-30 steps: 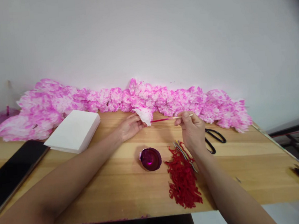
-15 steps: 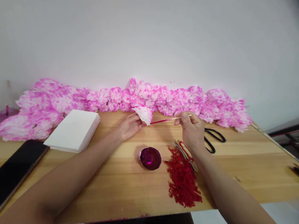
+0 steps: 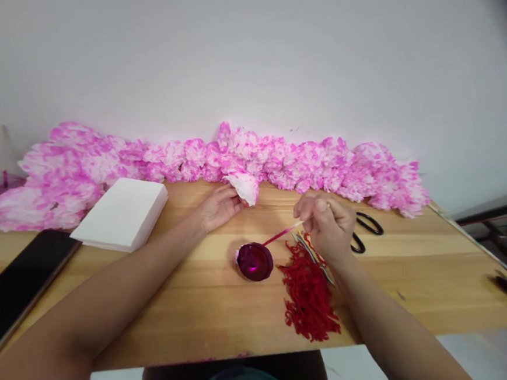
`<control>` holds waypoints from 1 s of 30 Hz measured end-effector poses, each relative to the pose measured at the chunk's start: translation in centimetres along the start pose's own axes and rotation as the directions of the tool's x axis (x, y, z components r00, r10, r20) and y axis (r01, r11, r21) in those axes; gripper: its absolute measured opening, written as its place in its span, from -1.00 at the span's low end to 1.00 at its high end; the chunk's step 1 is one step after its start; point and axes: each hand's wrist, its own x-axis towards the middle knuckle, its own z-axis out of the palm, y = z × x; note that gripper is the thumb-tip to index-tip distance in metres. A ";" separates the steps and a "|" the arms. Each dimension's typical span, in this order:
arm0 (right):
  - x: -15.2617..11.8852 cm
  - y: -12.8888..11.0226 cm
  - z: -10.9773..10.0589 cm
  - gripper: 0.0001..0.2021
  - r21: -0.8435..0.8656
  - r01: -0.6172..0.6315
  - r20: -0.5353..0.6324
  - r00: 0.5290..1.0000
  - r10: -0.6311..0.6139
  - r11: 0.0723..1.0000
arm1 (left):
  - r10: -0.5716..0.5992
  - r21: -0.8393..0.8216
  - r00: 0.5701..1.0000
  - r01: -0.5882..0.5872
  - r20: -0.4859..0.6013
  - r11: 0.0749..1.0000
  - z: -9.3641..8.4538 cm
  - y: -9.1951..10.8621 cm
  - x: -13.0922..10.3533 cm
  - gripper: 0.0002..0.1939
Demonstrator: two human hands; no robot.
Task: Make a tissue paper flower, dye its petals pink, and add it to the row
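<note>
My left hand (image 3: pixel 223 207) is closed on a white paper flower (image 3: pixel 245 187) with pink-tinged edges, held just above the table in front of the pink row. Between the thumb and fingers of my right hand (image 3: pixel 330 224) is a thin stick (image 3: pixel 282 233), its far half stained dark pink. The stick's tip is at the upper right rim of a small round dish (image 3: pixel 254 261) of shiny purple-magenta liquid; whether it touches the liquid I cannot tell. Beside the dish lies a bunch of red fringed strands (image 3: pixel 309 294) with pale stems, partly below my right hand.
Many pink-and-white paper flowers (image 3: pixel 176 160) line the wall. A thick white paper stack (image 3: pixel 119 214) and a black phone (image 3: pixel 24 284) lie left. Black-handled scissors (image 3: pixel 369 223) lie behind my right wrist, on the wooden table (image 3: pixel 228 321).
My right hand has drawn the stick away from the flower and tilted its tip down to the dish's rim. My left hand stays put with the flower. The view has shifted slightly.
</note>
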 end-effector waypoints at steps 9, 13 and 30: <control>0.0 -1.3 1.2 -0.57 -0.179 0.242 0.562 0.821 -0.103 0.954 | -0.002 0.015 1.000 0.001 0.017 1.000 0.2 0.1 -0.2 -0.89; -0.2 -0.7 0.7 -0.62 -0.097 0.130 0.403 0.912 -0.081 0.987 | -0.004 0.006 1.000 0.004 0.012 1.000 0.0 0.0 -0.1 -0.87; 1.6 0.7 0.1 -0.70 0.339 -0.119 -0.182 0.965 0.189 0.933 | 0.015 0.091 1.000 -0.016 0.019 0.996 -0.3 -0.8 0.0 -0.74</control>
